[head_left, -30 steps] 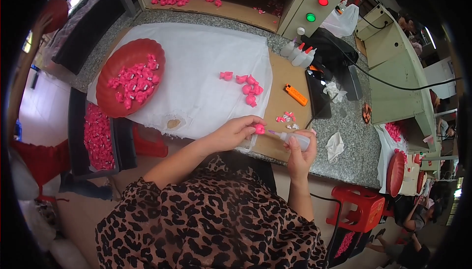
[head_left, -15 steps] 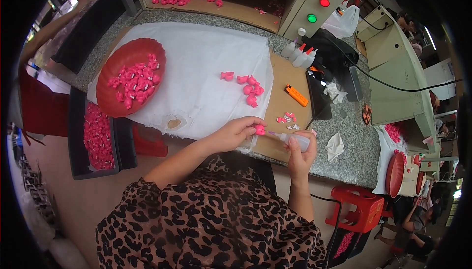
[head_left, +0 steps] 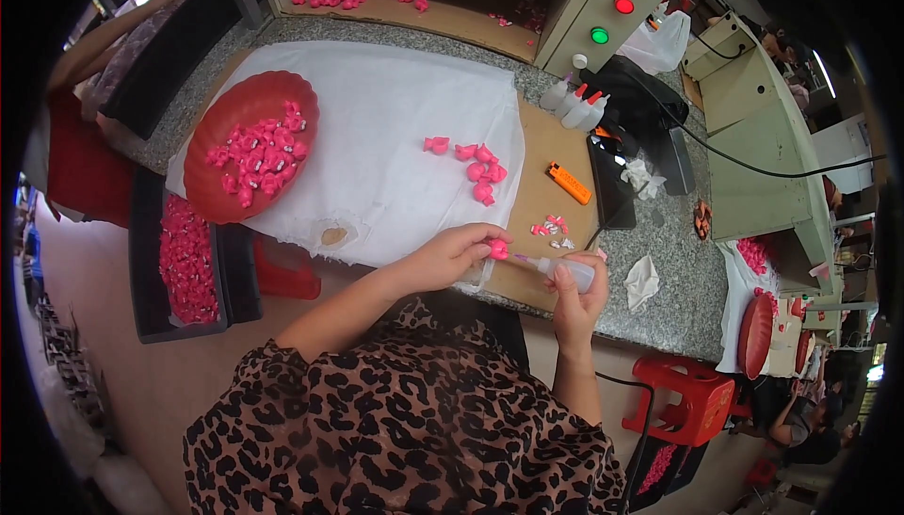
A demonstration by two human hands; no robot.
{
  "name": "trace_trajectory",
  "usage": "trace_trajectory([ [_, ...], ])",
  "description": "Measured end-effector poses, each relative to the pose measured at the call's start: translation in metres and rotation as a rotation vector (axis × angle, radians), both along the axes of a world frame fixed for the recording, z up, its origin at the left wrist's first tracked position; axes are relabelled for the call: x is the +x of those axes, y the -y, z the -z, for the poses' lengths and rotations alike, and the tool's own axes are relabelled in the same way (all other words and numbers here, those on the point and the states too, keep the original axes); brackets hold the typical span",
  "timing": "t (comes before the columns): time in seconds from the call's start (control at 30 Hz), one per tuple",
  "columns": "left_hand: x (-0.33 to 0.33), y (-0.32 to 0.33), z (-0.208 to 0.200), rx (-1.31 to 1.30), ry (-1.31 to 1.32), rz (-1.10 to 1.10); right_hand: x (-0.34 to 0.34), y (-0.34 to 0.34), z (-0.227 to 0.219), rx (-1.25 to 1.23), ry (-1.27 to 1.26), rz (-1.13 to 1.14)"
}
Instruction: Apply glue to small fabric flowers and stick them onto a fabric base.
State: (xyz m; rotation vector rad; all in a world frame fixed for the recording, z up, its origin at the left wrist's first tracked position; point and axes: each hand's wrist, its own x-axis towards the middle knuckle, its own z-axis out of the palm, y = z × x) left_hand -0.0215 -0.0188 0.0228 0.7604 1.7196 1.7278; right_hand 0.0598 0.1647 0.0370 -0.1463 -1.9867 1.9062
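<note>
My left hand [head_left: 450, 253] pinches a small pink piece [head_left: 498, 249] at the near edge of the white cloth [head_left: 377, 138]. My right hand [head_left: 576, 297] grips a small clear squeeze bottle [head_left: 563, 270] whose thin tip points left at the pink piece. A short row of pink pieces [head_left: 476, 167] lies on the cloth just beyond my hands. A few tiny pink bits [head_left: 549, 227] sit on the brown board [head_left: 546, 195].
A red bowl of pink pieces [head_left: 250, 152] stands at the left of the cloth. Spare squeeze bottles [head_left: 574, 105], an orange lighter [head_left: 570, 183] and a black device [head_left: 640, 110] lie at right. A black tray of pink pieces [head_left: 184, 261] sits below the counter. Another person's arm [head_left: 113, 30] reaches in at top left.
My hands stay in place with the pink piece and the bottle. The other person at the left edge has shifted.
</note>
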Motion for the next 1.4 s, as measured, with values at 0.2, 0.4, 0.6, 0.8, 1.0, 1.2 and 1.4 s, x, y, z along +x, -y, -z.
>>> trace_trajectory([
  [0.2,0.001,0.0,0.002,0.028,0.03,-0.005,0.0,0.0,-0.001,0.031,-0.004,-0.016],
  [0.4,0.002,-0.003,0.012,0.098,0.079,-0.046,0.004,0.002,-0.004,0.15,-0.013,-0.021],
  [0.6,0.002,-0.004,0.013,0.113,0.067,-0.052,0.005,0.002,-0.003,0.243,-0.047,-0.015],
  [0.8,0.002,-0.004,0.012,0.111,0.06,-0.054,0.004,0.001,0.0,0.262,-0.058,-0.003],
  [1.0,0.003,-0.005,0.012,0.137,0.08,-0.06,0.006,0.001,0.0,0.327,-0.08,0.002],
  [1.2,0.002,-0.005,0.01,0.126,0.085,-0.066,0.006,0.007,-0.004,0.25,-0.083,0.016],
  [1.4,0.002,-0.005,0.013,0.13,0.081,-0.065,0.007,0.011,-0.003,0.166,-0.074,0.018],
])
